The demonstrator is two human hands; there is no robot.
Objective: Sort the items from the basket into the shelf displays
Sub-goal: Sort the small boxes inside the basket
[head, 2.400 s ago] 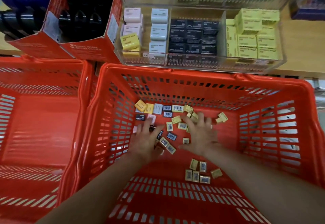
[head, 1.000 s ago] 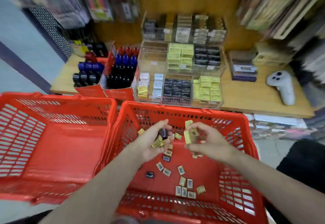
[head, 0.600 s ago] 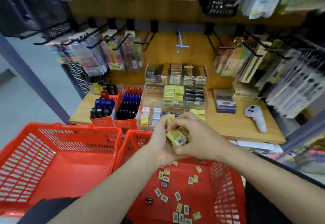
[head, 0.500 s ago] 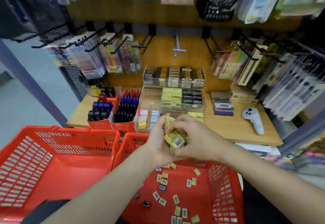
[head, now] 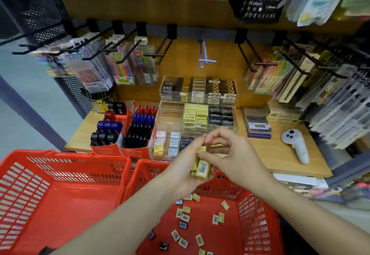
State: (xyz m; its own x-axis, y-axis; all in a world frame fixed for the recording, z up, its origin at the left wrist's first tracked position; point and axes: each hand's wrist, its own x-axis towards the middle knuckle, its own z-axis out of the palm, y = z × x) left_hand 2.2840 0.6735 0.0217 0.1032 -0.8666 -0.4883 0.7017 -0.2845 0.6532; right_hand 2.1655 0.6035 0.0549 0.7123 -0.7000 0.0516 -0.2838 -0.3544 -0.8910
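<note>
My left hand (head: pixel 181 176) holds a bunch of small yellow boxes (head: pixel 202 169) above the right red basket (head: pixel 258 220). My right hand (head: pixel 234 154) meets it from the right, and its thumb and fingertips pinch one yellow box at the top of the bunch. Several small yellow and dark boxes (head: pixel 185 217) lie scattered on the basket floor. Behind the hands, on the wooden shelf (head: pixel 280 154), stands a tiered clear display (head: pixel 170 118) with compartments of yellow, black, white and pink boxes.
A second red basket (head: pixel 60 194) sits to the left. Red cartons of black, blue and red items (head: pixel 138 132) stand left of the display. A white controller (head: pixel 295 144) lies on the shelf at right. Hooks with hanging packets (head: pixel 96 64) line the back wall.
Both hands lifted from the basket floor with gathered boxes and came together in front of the display. The view tilted up from the basket toward the shelf.
</note>
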